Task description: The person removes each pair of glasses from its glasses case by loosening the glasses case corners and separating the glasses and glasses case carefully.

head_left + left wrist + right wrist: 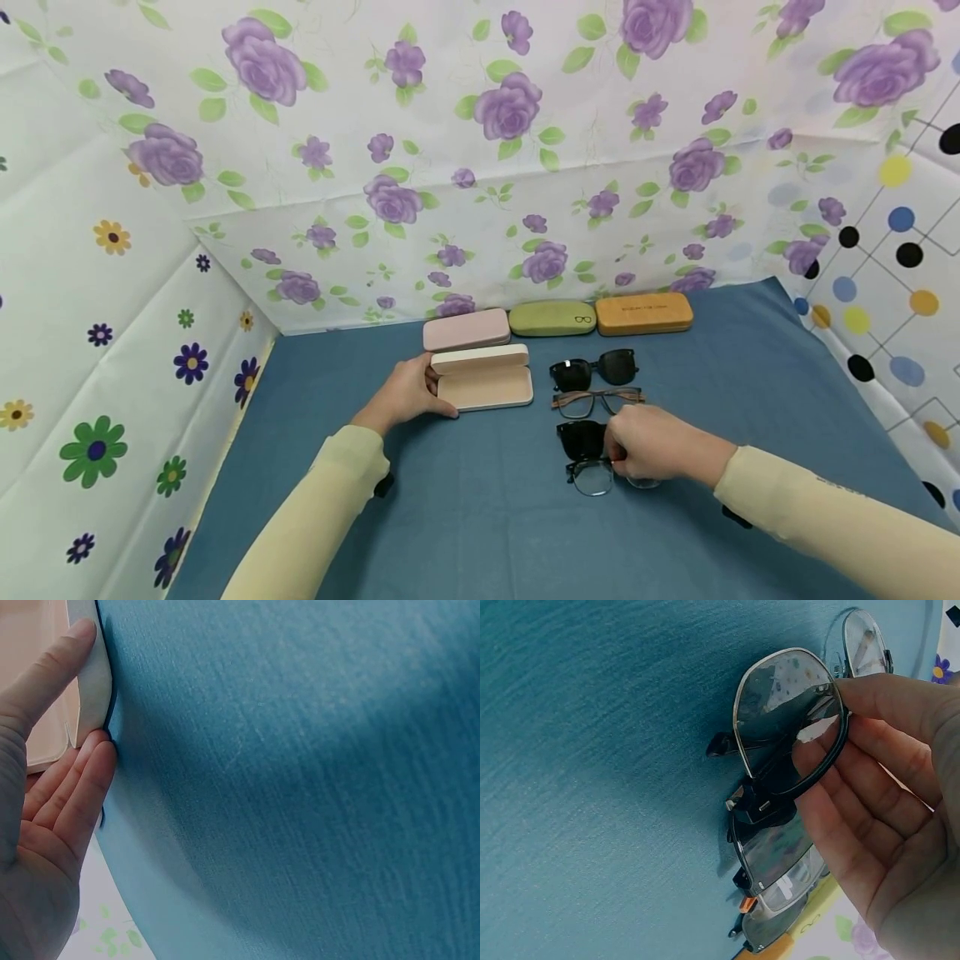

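An open, cream-lined glasses case [486, 390] lies on the blue cloth with its lid raised at the back. My left hand [405, 390] holds its left end, the thumb [56, 671] on the rim and the other fingers against the side. My right hand [663, 442] pinches the bridge of clear eyeglasses [592, 478] with dark upper rims, the nearest pair in the column. In the right wrist view a lens [784, 694] of these eyeglasses shows plainly, with thumb and fingers at the bridge. Just behind them lie black sunglasses [581, 439], partly covered by the hand.
Farther back lie brown-templed eyeglasses [576, 405] and another pair of black sunglasses [618, 367]. Along the back stand a pink case [467, 328], a green case [552, 319] and an orange case [643, 315], all closed. Flowered cloth [450, 200] rises behind the blue cloth [480, 500].
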{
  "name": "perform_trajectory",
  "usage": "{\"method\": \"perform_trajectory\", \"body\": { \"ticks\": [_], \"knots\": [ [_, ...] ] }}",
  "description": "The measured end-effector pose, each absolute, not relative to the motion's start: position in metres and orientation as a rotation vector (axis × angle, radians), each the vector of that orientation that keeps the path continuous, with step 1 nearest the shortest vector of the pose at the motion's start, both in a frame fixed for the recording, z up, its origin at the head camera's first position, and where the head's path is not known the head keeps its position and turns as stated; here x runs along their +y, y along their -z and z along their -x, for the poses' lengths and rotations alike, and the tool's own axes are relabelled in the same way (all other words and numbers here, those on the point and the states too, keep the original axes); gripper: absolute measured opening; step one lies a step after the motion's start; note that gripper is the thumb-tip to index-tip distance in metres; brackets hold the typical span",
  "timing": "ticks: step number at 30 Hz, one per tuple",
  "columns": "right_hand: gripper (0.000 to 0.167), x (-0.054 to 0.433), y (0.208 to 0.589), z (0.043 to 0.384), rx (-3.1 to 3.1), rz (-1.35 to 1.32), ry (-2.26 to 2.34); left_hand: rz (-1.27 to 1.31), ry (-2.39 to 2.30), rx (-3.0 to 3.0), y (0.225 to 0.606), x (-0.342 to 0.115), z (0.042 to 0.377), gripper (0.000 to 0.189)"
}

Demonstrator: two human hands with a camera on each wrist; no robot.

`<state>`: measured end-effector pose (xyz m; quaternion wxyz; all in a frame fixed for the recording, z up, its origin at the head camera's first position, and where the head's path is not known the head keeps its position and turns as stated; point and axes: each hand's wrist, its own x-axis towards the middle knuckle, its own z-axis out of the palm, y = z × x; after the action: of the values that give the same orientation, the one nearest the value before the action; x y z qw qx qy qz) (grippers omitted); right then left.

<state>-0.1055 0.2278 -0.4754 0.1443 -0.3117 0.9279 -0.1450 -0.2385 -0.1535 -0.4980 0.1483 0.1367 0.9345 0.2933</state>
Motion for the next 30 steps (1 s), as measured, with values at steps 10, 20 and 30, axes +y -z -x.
{"method": "perform_trajectory", "body": {
  "ticks": [10, 20, 30],
  "knots": [
    [0.014, 0.2263, 0.4743, 0.1045, 2.679, 0.851, 0.380, -0.396, -0.842, 2.682, 0.4973, -0.1526, 0.2376, 0.072],
    [0.017, 0.2273, 0.4751, 0.1052, 2.697, 0.890, 0.352, -0.394, -0.848, 2.683, 0.4990, -0.1540, 0.2408, 0.070],
    [0.013, 0.2263, 0.4717, 0.1048, 2.688, 0.833, 0.334, -0.393, -0.834, 2.691, 0.4988, -0.1534, 0.2398, 0.070]
  ]
}}
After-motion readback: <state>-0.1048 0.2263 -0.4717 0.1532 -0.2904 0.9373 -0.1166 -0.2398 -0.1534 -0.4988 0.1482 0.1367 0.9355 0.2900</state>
